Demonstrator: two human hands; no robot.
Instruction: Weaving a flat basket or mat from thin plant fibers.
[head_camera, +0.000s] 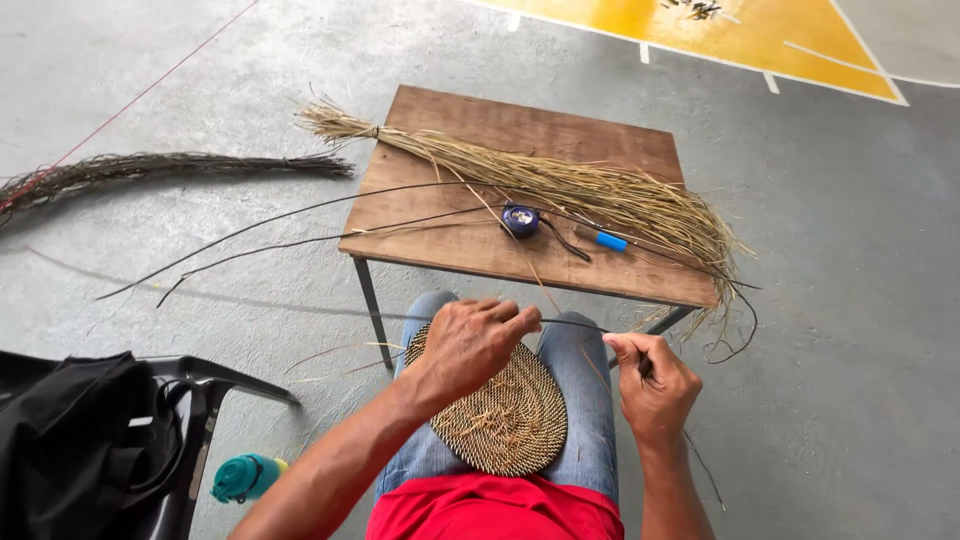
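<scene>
Dark strand (580, 325) is running nearly level, left to right, just in front of the tabletop (480, 250) edge, stretched between both hands above the lap. Left hand (470, 345) is reaching across from the lower left, knuckles up, its grip pinching the strand's left end over the round woven mat (505, 415) that is lying on the knees. Right hand (655, 385) is curling into a loose fist, its grip closing on the strand's right part. A tied bundle of straw (560, 185), a tape measure (520, 220) and a blue-handled tool (605, 240) are lying on the tabletop.
</scene>
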